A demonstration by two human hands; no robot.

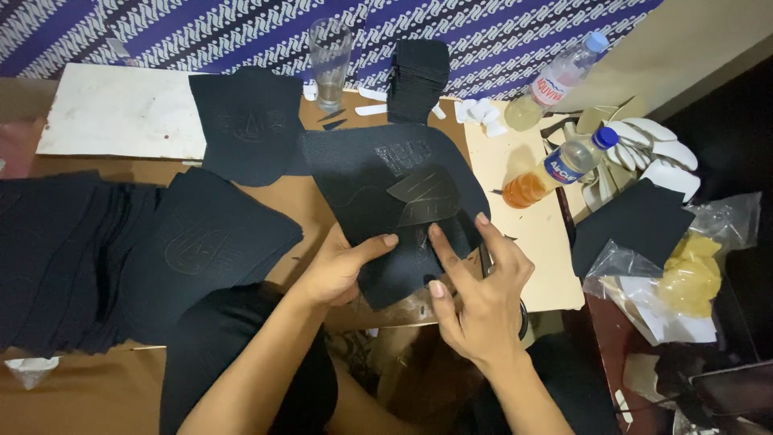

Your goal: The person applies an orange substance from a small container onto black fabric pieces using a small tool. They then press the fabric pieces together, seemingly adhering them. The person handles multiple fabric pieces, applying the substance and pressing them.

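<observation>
A thin black sheet (378,201) was held above the desk (314,201), pinched at its near edge by the left hand (338,270); right hand (475,298) fingers (447,258) were spread, pressing it. It was judged light, floppy, best gripped edgewise.

dim, warm indoor light – black sheets lose detail in shadow; mild blur, corners dark, slight wide-angle bend.

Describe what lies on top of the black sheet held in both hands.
A smaller dark grey cut piece lies on the black sheet. The left hand and right hand press its lower edge. Whatever is beneath the sheet is covered.
</observation>
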